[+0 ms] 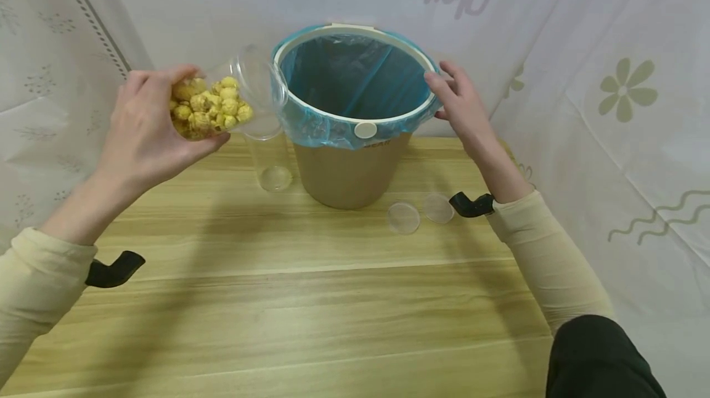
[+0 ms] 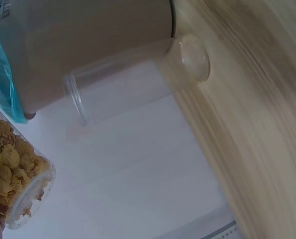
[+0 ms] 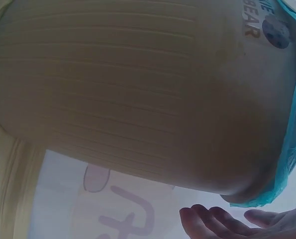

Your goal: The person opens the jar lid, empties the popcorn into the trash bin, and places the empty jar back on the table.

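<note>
My left hand grips a clear plastic jar part-filled with yellow popcorn. The jar is tilted on its side, its mouth pointing right and overlapping the near-left rim of the trash bin in the head view. Popcorn lies toward the jar's base in the left wrist view. A blue bag lines the bin, folded over its outside under a cream ring. At the right side of that rim is my right hand, fingers loosely extended beside the bag edge.
A second clear jar stands on the wooden table, left of the bin. Two clear round lids lie flat in front of the bin, toward the right. Printed white cloth hangs behind and at both sides.
</note>
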A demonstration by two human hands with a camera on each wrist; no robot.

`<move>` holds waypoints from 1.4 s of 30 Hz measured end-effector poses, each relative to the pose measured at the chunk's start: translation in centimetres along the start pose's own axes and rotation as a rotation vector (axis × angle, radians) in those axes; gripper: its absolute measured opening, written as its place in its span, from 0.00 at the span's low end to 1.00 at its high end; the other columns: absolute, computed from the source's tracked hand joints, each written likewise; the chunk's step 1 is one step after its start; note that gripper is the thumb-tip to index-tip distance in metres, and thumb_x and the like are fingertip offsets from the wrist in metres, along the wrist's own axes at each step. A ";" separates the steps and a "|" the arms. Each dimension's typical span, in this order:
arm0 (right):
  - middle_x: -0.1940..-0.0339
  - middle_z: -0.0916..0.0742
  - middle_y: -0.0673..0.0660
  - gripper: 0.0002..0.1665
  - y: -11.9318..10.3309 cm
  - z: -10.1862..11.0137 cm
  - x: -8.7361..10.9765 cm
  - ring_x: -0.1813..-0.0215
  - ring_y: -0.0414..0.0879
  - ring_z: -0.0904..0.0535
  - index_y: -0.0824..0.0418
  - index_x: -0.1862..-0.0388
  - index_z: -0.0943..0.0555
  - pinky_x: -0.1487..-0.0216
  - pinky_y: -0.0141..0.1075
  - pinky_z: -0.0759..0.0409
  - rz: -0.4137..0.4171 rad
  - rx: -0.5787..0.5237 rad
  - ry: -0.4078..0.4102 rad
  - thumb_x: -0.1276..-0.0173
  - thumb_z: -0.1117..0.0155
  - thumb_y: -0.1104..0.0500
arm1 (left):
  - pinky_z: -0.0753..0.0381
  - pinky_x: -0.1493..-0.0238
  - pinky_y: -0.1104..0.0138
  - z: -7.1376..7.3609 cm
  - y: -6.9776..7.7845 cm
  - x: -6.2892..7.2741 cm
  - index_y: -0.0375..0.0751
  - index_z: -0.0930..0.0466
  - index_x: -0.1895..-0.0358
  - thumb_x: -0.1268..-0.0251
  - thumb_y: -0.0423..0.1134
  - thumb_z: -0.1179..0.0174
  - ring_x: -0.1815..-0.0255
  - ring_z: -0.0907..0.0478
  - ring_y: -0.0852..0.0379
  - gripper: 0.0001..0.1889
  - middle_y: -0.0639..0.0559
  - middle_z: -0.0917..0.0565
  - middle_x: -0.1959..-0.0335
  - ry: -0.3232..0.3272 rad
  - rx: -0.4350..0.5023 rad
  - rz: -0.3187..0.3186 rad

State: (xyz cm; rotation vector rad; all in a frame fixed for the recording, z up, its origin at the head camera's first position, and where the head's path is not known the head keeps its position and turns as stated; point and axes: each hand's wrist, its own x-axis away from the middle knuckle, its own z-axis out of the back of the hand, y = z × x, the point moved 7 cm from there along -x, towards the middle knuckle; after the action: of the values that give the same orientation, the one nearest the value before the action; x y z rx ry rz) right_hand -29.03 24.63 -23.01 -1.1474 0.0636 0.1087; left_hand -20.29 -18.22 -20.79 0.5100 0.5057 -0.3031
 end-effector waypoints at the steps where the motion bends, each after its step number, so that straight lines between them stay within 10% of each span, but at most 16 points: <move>1: 0.20 0.29 0.61 0.45 0.0 -0.1 -0.1 0.24 0.55 0.28 0.47 0.16 0.45 0.28 0.58 0.24 -0.003 0.003 -0.001 0.26 0.46 0.33 | 0.39 0.45 0.45 0.0 0.0 -0.1 0.45 0.36 0.24 0.62 0.38 0.18 0.41 0.36 0.37 0.54 0.30 0.24 0.41 -0.002 -0.004 -0.002; 42: 0.30 0.21 0.61 0.35 0.9 -1.6 -0.7 0.37 0.58 0.17 0.51 0.21 0.35 0.43 0.51 0.13 0.022 -0.063 0.015 0.27 0.51 0.49 | 0.42 0.30 0.41 1.4 3.1 -7.4 0.43 0.39 0.23 0.50 0.40 0.24 0.35 0.38 0.33 0.48 0.29 0.23 0.35 -0.067 -0.103 -0.106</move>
State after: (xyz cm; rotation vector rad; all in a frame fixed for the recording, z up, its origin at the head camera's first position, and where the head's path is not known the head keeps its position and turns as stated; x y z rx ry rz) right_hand -29.85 23.48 -24.44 -1.2105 0.0863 0.1226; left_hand -24.72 -15.23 -14.62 0.3725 0.4815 -0.3920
